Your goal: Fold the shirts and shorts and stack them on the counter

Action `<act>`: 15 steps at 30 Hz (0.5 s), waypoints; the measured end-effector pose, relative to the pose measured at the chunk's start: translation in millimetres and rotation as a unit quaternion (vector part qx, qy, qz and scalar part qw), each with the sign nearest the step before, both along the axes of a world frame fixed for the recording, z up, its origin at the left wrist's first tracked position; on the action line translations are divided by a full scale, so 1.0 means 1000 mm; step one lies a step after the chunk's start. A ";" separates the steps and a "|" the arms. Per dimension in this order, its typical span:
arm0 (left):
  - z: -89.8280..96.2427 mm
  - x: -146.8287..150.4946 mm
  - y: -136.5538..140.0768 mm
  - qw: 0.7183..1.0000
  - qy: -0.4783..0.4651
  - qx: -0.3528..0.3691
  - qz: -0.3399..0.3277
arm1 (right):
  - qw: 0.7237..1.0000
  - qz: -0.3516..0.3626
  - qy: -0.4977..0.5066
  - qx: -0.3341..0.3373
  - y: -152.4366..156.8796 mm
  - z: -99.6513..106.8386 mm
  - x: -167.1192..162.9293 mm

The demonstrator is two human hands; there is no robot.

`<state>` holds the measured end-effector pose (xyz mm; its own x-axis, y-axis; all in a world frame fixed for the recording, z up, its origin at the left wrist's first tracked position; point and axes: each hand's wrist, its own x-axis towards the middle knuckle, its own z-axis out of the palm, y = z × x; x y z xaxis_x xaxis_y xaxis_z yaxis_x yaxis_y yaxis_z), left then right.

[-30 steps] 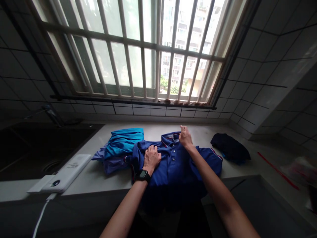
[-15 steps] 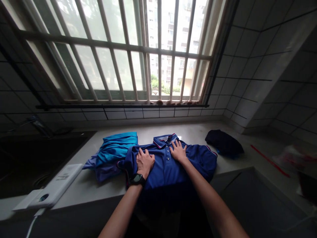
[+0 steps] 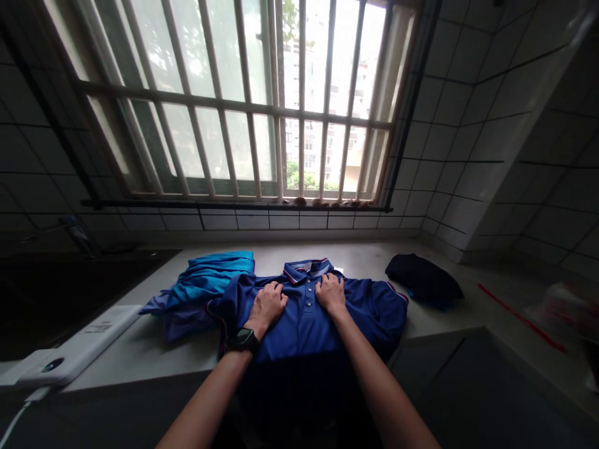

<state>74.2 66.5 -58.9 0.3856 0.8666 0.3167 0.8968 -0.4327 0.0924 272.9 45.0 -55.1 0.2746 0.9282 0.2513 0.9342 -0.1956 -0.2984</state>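
A dark blue polo shirt (image 3: pixel 322 330) lies front up on the counter, its striped collar towards the window and its lower part hanging over the front edge. My left hand (image 3: pixel 269 302), with a black watch on the wrist, rests on the shirt's chest left of the buttons, its fingers curled into the fabric. On the other side of the button placket, just below the collar, my right hand (image 3: pixel 331 292) has its fingers bent and drawn together on the cloth. Both thumbs are partly hidden. The shirt's sleeves spread out to either side.
Folded bright blue and purple clothes (image 3: pixel 206 280) lie left of the shirt. A dark folded garment (image 3: pixel 423 277) sits to the right, near a red strip (image 3: pixel 519 317). A white power strip (image 3: pixel 84 343) lies beside the dark sink (image 3: pixel 28 299). The barred window (image 3: pixel 234 106) is behind.
My right hand's fingers, spread flat before, are now curled on the shirt. My left hand stays on the chest, fingers bent. The view has shifted slightly.
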 end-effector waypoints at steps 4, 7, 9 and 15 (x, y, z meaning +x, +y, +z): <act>0.007 0.000 -0.003 1.000 0.028 0.004 -0.003 | 1.000 -0.001 -0.006 -0.002 -0.003 0.004 -0.001; 0.020 0.002 -0.001 0.998 0.057 -0.031 -0.006 | 1.000 0.001 -0.006 -0.006 -0.005 0.006 -0.001; 0.027 0.005 0.001 0.996 0.069 -0.056 0.007 | 1.000 0.004 -0.004 -0.006 -0.006 0.007 -0.002; 0.019 0.020 -0.003 0.998 0.036 -0.004 0.058 | 1.000 0.008 -0.005 -0.013 -0.005 0.007 0.000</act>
